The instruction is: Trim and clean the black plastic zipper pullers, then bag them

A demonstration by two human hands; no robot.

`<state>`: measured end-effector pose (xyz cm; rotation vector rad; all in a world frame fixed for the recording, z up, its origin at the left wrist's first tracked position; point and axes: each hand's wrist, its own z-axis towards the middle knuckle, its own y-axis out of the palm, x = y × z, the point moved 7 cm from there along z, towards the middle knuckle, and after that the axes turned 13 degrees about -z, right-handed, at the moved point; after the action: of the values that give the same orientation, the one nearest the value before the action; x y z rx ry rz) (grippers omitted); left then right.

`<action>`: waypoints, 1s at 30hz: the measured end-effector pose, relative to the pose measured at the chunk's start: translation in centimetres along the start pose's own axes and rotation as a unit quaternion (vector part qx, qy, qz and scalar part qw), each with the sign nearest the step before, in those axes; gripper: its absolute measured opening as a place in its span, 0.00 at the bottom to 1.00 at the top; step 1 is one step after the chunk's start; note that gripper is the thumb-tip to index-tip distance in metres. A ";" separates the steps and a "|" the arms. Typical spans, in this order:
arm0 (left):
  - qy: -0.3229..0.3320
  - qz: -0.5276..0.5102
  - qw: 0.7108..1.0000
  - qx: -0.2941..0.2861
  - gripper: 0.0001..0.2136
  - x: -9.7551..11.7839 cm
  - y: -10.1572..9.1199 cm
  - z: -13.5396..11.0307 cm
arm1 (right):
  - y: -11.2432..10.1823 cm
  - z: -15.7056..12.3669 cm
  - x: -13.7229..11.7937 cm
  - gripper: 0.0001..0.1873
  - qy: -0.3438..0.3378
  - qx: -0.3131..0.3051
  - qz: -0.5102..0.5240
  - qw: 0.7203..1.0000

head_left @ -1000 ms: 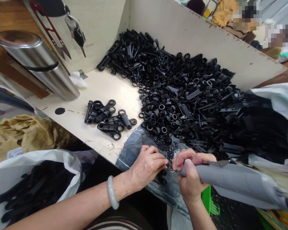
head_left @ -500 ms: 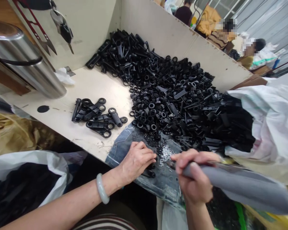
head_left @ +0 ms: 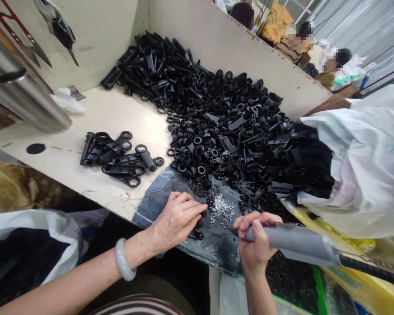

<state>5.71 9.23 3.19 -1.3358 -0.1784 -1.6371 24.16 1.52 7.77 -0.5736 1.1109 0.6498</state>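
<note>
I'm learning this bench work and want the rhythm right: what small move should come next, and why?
Probably bring the grey tool closer to the black parts by the left hand. The right hand grips the tool with its front end facing those parts but apart from them, with loose silver pins lying nearby on the denim cloth.

Right hand [head_left: 256, 247] grips a grey tool [head_left: 298, 240]; left hand [head_left: 177, 221] is near silver pins [head_left: 221, 208].

A pale board wall [head_left: 213, 39] stands behind the counter [head_left: 108, 111], and another pale wall [head_left: 108, 35] stands on the left. Light makes a bright patch [head_left: 151, 124] on the counter. Far back on the right, a gray wall [head_left: 371, 26] has long lines.
</note>
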 end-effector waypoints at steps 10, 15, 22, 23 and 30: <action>0.054 -0.008 0.996 0.068 0.20 0.8 -1.3 -0.5 | 0.2 0.1 0.2 0.09 0.003 -0.011 0.002 1.000; 0.062 -0.040 0.990 0.123 0.17 2.6 -2.0 -1.9 | 0.3 0.4 -1.6 0.08 -0.009 -0.016 0.015 1.000; 0.018 -0.058 0.995 0.083 0.13 2.3 0.0 -2.9 | 3.2 -0.1 -5.3 0.05 -0.040 -0.045 0.068 0.996; 0.009 -0.055 0.995 0.081 0.12 2.1 0.1 -2.9 | 3.7 -0.3 -5.6 0.05 -0.043 -0.051 0.075 0.995; -0.020 -0.040 0.996 0.078 0.08 1.2 0.4 -2.7 | 6.2 -1.0 -5.4 0.05 -0.044 -0.088 0.088 0.991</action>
<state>4.29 6.60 2.90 -1.2574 -0.3797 -1.6277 17.40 4.02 11.85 -0.5951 1.0359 0.9251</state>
